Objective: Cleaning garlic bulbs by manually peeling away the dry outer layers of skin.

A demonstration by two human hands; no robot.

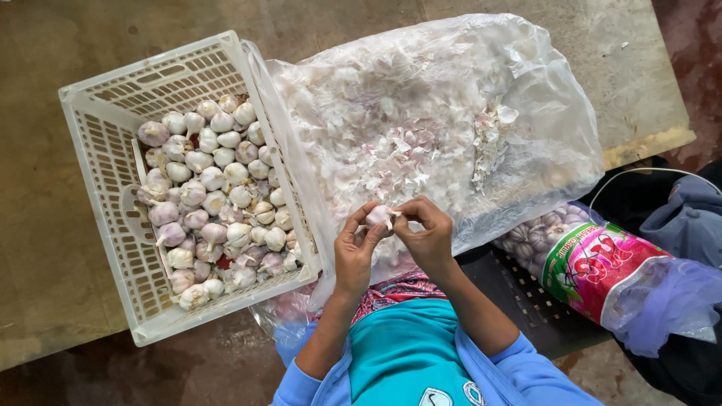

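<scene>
Garlic bulb (380, 216) sits pinched between 2 hands, just above the near edge of a big clear bag (444, 113) of papery skins on the surface (45, 248). Beside it, a white crate (98, 150) holds many bulbs. Left hand (356, 252) and right hand (427, 234) each keep a fingertip grip on it.

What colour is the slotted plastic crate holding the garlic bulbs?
Off-white, almost cream; the slotted plastic crate full of garlic bulbs shows best in the head view.
</scene>
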